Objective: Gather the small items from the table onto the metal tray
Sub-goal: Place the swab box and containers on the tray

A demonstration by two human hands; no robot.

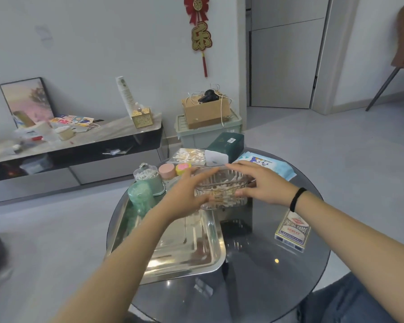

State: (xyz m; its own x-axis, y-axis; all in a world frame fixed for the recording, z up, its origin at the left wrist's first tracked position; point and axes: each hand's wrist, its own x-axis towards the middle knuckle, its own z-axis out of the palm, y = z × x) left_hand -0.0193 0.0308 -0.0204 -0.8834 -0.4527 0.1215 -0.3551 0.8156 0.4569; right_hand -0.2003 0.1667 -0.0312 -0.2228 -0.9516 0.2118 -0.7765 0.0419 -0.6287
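Note:
A clear plastic box (222, 190) with small pale sticks inside is held between my left hand (184, 194) and my right hand (257, 180), raised over the far right corner of the metal tray (184, 248). The tray lies on the left half of the round dark glass table (266, 276). On the tray's far left stand a green translucent jar (140, 197) and a pale green cotton-swab holder (149, 179). A pink-lidded jar (166, 171) and a yellow-pink round tin (183, 168) sit behind it.
A deck of playing cards (293, 231) lies at the table's right. A blue wet-wipe pack (268, 165), a dark green tissue box (226, 145) and a bag of cotton swabs (189, 156) sit at the far edge. A low cabinet (75, 145) stands at left.

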